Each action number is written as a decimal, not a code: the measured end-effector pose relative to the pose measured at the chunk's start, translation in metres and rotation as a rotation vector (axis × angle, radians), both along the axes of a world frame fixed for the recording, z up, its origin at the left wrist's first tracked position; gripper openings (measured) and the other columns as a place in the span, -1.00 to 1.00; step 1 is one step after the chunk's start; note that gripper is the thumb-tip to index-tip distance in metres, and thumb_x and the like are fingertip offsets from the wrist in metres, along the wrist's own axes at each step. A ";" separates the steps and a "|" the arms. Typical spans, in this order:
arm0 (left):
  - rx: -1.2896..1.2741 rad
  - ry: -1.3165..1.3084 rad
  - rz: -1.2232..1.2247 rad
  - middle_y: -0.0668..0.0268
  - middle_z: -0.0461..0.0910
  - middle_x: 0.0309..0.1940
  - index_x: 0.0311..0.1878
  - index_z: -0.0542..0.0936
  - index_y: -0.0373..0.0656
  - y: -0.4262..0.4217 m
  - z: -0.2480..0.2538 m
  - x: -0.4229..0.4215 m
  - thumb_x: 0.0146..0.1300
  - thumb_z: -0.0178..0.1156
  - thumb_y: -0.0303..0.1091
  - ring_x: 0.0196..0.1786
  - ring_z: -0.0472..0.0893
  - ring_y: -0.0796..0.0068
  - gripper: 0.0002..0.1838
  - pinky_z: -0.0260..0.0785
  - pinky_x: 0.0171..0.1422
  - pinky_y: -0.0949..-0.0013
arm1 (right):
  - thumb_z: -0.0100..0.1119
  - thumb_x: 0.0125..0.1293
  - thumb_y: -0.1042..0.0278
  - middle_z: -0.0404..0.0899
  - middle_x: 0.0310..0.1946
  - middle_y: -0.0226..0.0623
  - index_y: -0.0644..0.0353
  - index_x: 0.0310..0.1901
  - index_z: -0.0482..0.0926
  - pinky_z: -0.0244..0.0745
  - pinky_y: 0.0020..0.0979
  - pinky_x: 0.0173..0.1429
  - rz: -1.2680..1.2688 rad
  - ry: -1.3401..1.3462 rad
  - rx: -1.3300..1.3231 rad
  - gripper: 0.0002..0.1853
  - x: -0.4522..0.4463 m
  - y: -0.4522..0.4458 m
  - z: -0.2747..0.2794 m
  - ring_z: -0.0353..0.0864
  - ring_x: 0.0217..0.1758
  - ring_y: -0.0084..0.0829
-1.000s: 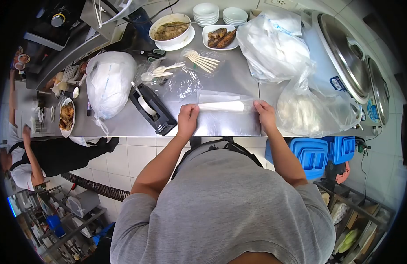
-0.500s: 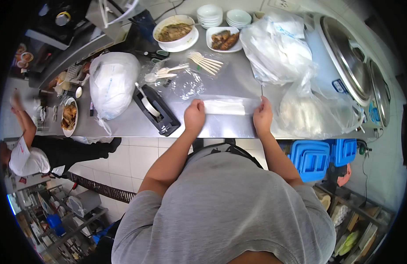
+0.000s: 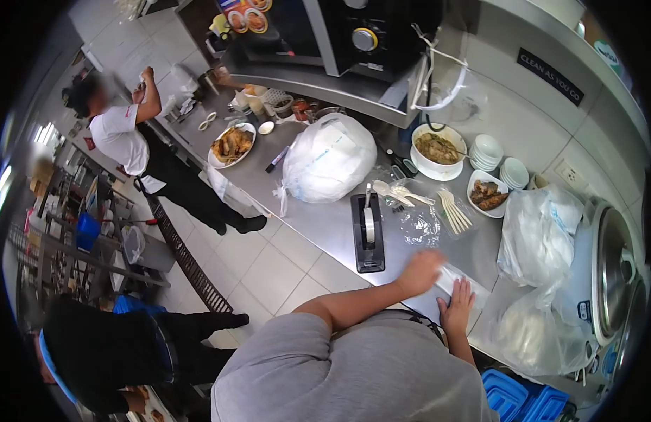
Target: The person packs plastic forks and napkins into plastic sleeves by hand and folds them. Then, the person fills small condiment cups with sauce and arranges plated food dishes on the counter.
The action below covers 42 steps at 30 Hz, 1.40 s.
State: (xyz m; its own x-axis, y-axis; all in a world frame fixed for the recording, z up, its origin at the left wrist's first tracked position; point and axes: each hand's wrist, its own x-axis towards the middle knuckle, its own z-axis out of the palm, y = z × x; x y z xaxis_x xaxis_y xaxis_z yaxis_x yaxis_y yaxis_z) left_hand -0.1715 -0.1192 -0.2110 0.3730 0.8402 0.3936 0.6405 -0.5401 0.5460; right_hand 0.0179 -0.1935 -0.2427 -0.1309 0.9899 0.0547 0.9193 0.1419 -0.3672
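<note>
A flat white packet in clear plastic (image 3: pixel 473 280) lies on the steel counter. My right hand (image 3: pixel 457 307) rests on its near side, fingers spread and extended. Beside the packet's left end is my left hand (image 3: pixel 420 273), smeared by motion, so its fingers cannot be made out. Just beyond that hand stands a black tape dispenser (image 3: pixel 358 243) with a roll of tape (image 3: pixel 370 224). Wooden forks (image 3: pixel 455 213) in a plastic bag and loose pale spoons (image 3: pixel 403 193) lie farther back.
A full white plastic bag (image 3: pixel 330 158) sits left of the dispenser. Several bowls and plates of food stand behind, including a stew bowl (image 3: pixel 438 149). Plastic bags (image 3: pixel 540 235) and a lidded pot (image 3: pixel 614 271) occupy the right. Two other people are on the left.
My view has swung left. Both hands held the packet by its ends; now it lies on the counter, the left hand is off its end and the right hand is flat on it.
</note>
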 end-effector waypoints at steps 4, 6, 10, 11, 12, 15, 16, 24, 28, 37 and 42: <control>-0.010 0.286 -0.275 0.19 0.42 0.14 0.15 0.45 -0.16 -0.014 -0.041 0.004 0.25 0.12 -0.21 0.29 0.33 0.21 -0.57 0.08 0.37 0.06 | 0.28 0.13 0.14 -0.04 0.46 -0.05 0.20 0.41 0.05 -0.28 0.10 0.50 -0.007 -0.019 0.016 -0.13 0.007 -0.003 -0.013 -0.11 0.53 -0.06; 0.050 0.297 -0.252 0.20 0.44 0.12 0.16 0.45 -0.17 -0.012 -0.049 -0.001 0.28 0.09 -0.18 0.29 0.34 0.23 -0.57 0.07 0.39 0.07 | 0.30 0.11 0.13 -0.04 0.46 -0.05 0.20 0.41 0.05 -0.28 0.11 0.49 -0.060 -0.009 0.062 -0.11 0.017 -0.010 -0.020 -0.10 0.53 -0.06; 0.057 0.285 -0.212 0.21 0.40 0.21 0.19 0.44 -0.13 -0.017 -0.068 0.001 0.28 0.08 -0.20 0.36 0.29 0.28 -0.57 -0.02 0.46 0.01 | 0.31 0.10 0.19 0.00 0.45 -0.01 0.23 0.38 0.12 -0.17 0.07 0.48 -0.119 -0.049 -0.036 -0.15 0.024 -0.016 -0.005 -0.05 0.51 -0.04; 0.098 0.283 -0.178 0.21 0.39 0.24 0.20 0.44 -0.12 -0.018 -0.080 0.000 0.28 0.07 -0.20 0.38 0.27 0.29 -0.56 -0.06 0.48 -0.01 | 0.30 0.12 0.21 0.07 0.41 0.01 0.24 0.35 0.18 -0.10 0.00 0.47 -0.137 0.064 0.001 -0.22 0.024 -0.008 -0.005 0.02 0.48 -0.03; 0.135 0.276 -0.156 0.21 0.38 0.26 0.22 0.43 -0.11 -0.019 -0.091 0.004 0.29 0.07 -0.20 0.40 0.25 0.30 -0.55 -0.09 0.49 -0.04 | 0.28 0.15 0.24 0.15 0.38 0.03 0.26 0.32 0.25 -0.04 -0.07 0.47 -0.167 0.171 0.036 -0.29 0.022 0.005 -0.001 0.08 0.46 -0.03; 0.070 0.377 -0.211 0.22 0.34 0.30 0.28 0.38 -0.11 -0.021 -0.088 -0.001 0.27 0.01 -0.16 0.44 0.20 0.31 -0.49 -0.22 0.52 -0.13 | 0.23 0.25 0.25 0.33 0.26 0.07 0.27 0.26 0.33 0.17 -0.24 0.38 -0.204 0.676 -0.074 -0.42 -0.050 0.037 0.078 0.31 0.33 -0.13; -0.006 0.464 -0.239 0.21 0.31 0.33 0.32 0.34 -0.10 -0.020 -0.074 -0.004 0.26 0.02 -0.11 0.45 0.19 0.30 -0.43 -0.25 0.52 -0.17 | 0.23 0.26 0.26 0.35 0.24 0.02 0.26 0.24 0.34 0.23 -0.31 0.34 -0.269 1.035 -0.332 -0.45 -0.076 0.045 0.095 0.37 0.27 -0.18; 0.078 0.282 -0.255 0.20 0.19 0.41 0.36 0.26 -0.11 -0.019 -0.092 -0.007 0.26 -0.09 0.00 0.47 0.15 0.31 -0.36 -0.29 0.53 -0.14 | 0.15 0.30 0.05 0.43 0.18 -0.24 0.24 0.18 0.44 -0.03 -0.28 0.43 -0.402 1.006 -1.063 -0.47 -0.211 0.074 0.095 0.24 0.32 -0.26; 0.051 0.250 -0.229 0.20 0.19 0.41 0.35 0.26 -0.12 -0.024 -0.091 -0.006 0.28 -0.12 -0.07 0.48 0.13 0.31 -0.40 -0.28 0.54 -0.12 | 0.10 0.34 0.09 0.47 0.11 -0.33 0.25 0.00 0.56 0.05 -0.42 0.37 -0.364 1.085 -0.979 -0.60 -0.216 0.062 0.095 0.30 0.25 -0.40; -0.084 0.411 -0.224 0.29 0.16 0.43 0.38 0.23 -0.06 -0.022 -0.060 -0.006 0.29 -0.17 -0.33 0.49 0.09 0.39 -0.45 -0.32 0.55 -0.10 | 0.06 0.33 0.20 0.60 -0.10 -0.27 0.12 -0.13 0.65 0.22 -0.54 0.16 -0.028 0.738 -0.918 -0.75 -0.185 0.032 0.056 0.46 0.06 -0.47; -0.071 0.276 -0.162 0.33 0.21 0.40 0.34 0.30 -0.03 -0.024 -0.078 0.003 0.28 -0.18 -0.30 0.47 0.15 0.40 -0.48 -0.27 0.53 -0.12 | 0.13 0.22 0.31 0.63 -0.20 -0.20 0.16 -0.20 0.66 0.39 -0.51 0.01 0.028 0.541 -0.888 -0.80 -0.167 0.048 0.023 0.57 -0.10 -0.43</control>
State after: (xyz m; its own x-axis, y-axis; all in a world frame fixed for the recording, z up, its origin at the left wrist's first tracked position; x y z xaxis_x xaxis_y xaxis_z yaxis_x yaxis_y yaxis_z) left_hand -0.1687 -0.1430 -0.2894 0.5889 0.7828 0.2011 0.6783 -0.6140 0.4037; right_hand -0.1488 -0.1457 -0.2202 -0.3292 0.6994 -0.6344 0.6015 -0.3625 -0.7119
